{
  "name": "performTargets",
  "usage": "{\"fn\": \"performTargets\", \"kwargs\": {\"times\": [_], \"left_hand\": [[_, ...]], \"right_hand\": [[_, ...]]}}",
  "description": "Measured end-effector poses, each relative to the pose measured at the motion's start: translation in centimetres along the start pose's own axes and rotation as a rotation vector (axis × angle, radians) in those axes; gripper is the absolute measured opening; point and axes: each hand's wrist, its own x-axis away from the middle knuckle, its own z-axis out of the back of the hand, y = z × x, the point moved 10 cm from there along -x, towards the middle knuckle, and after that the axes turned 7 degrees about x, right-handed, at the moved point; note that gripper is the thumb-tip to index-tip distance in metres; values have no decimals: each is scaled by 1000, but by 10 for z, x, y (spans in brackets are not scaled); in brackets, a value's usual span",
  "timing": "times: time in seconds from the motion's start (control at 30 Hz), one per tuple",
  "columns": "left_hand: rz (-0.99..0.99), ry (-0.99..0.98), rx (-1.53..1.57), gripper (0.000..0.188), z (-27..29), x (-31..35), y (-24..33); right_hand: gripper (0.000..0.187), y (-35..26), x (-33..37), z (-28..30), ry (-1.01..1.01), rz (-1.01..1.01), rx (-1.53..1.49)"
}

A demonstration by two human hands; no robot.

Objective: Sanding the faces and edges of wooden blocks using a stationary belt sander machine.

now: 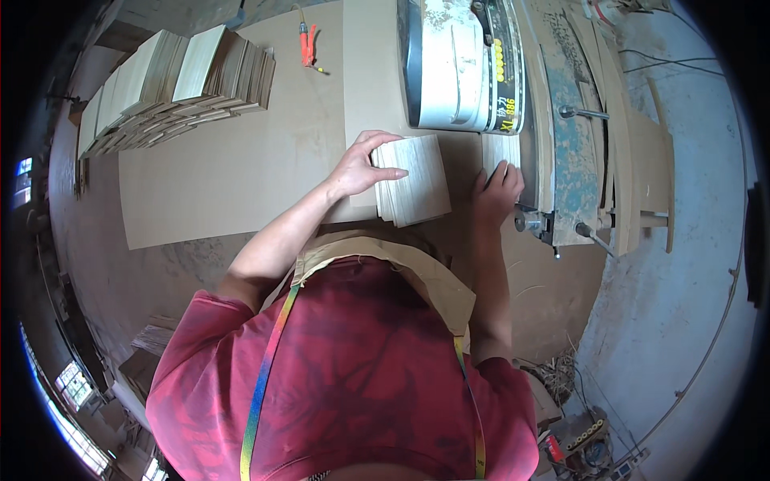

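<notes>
A stack of thin pale wooden boards stands in front of my body. My left hand grips its left side, with the thumb on the top face and the fingers around the far left corner. To the right, my right hand has its bent fingers on the near end of a pale wooden board. That board's far part is hidden beneath a white machine head, and it lies along the machine's side rail.
Long stacks of wooden boards lie at the far left on a brown sheet. An orange-red air blow gun rests near the back. A worn blue-green machine table with lever handles is on the right. Shavings lie at lower right.
</notes>
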Motion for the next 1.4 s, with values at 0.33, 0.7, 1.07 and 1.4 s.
{"fn": "performTargets", "kwargs": {"times": [0.33,0.7,1.07,1.4], "left_hand": [[75,166,-7,63,-10,-2,-2],[-41,54,-17,65,5,-2,8],[50,74,64,59,-5,-3,-4],[43,177,43,49,-4,-13,-16]], "right_hand": [[58,-110,3,51,-345,113,-400],[62,8,36,31,-227,-104,-157],[55,-9,-44,-27,-187,-180,-177],[67,-109,20,60,-306,-48,-475]]}}
